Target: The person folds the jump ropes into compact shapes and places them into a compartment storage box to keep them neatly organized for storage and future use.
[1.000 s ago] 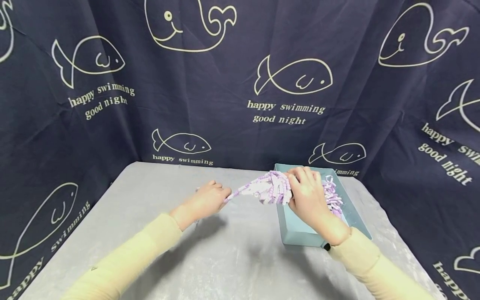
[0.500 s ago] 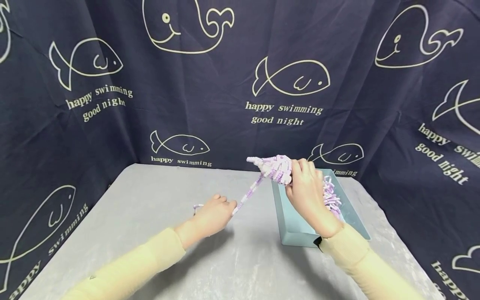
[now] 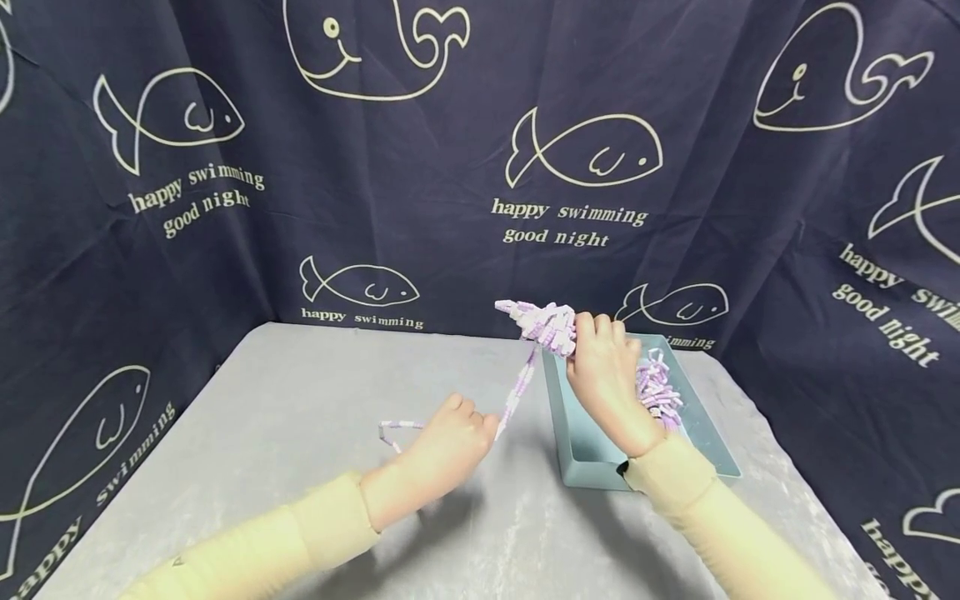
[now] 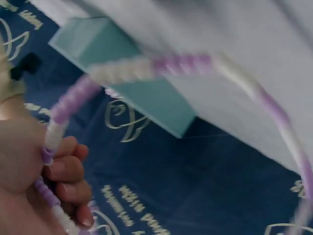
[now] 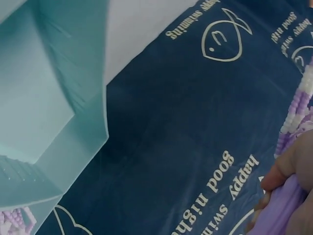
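Note:
A purple-and-white beaded jump rope [image 3: 551,329] is bunched at the fingers of my right hand [image 3: 609,373], held up above the left rim of the bin. The right wrist view shows that hand gripping a smooth purple handle [image 5: 279,208]. One strand drops steeply from the bunch to my left hand [image 3: 456,446], whose curled fingers grip it low over the table. Past the left hand, a loose loop sticks out to the left. In the left wrist view, a beaded strand [image 4: 183,63] arcs away from the fingers, blurred.
A light teal bin [image 3: 592,475] stands on the right of the grey cloth-covered table [image 3: 337,392]. More purple-and-white beaded strands [image 3: 660,392] lie at its far right, partly behind my right hand. A dark blue curtain [image 3: 450,208] with fish prints encloses the back and sides.
My right hand has risen slightly with the bunch, whose loose tip now points left. The left hand has moved right and nearer the front, so the strand between the hands hangs steeper.

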`<state>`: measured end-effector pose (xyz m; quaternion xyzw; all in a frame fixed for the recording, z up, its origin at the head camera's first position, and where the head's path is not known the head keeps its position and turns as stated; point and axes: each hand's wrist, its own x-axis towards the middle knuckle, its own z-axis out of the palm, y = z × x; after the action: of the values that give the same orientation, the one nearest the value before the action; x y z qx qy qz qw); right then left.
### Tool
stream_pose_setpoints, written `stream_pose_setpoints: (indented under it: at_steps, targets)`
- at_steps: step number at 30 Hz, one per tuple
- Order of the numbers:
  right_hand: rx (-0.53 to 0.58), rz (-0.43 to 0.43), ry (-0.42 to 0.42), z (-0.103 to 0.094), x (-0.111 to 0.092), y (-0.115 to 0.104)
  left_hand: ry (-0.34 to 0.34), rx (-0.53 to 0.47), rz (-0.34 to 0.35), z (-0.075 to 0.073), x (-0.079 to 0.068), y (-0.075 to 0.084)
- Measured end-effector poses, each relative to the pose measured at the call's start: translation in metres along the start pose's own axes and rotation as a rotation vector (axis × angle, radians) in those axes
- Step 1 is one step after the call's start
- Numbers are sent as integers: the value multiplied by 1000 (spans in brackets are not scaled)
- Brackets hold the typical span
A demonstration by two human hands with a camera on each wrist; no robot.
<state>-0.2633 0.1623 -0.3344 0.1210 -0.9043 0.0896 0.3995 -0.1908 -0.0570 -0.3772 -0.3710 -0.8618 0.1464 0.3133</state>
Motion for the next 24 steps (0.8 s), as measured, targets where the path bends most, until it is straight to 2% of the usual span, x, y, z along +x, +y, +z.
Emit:
stream_pose_setpoints:
  at_steps: [5, 11, 17, 24]
  targets:
    - [-73, -38, 14, 13, -4, 0, 57, 95, 26, -10, 3, 4]
    - [-132, -123, 48, 23, -9, -2, 127, 123, 53, -21, 8, 3]
    - [-164, -198, 74, 26, -13, -2, 206, 112, 47, -39, 18, -8]
    - [-153, -309, 65, 25, -19, -4, 221, 131, 91, -56, 28, -26]
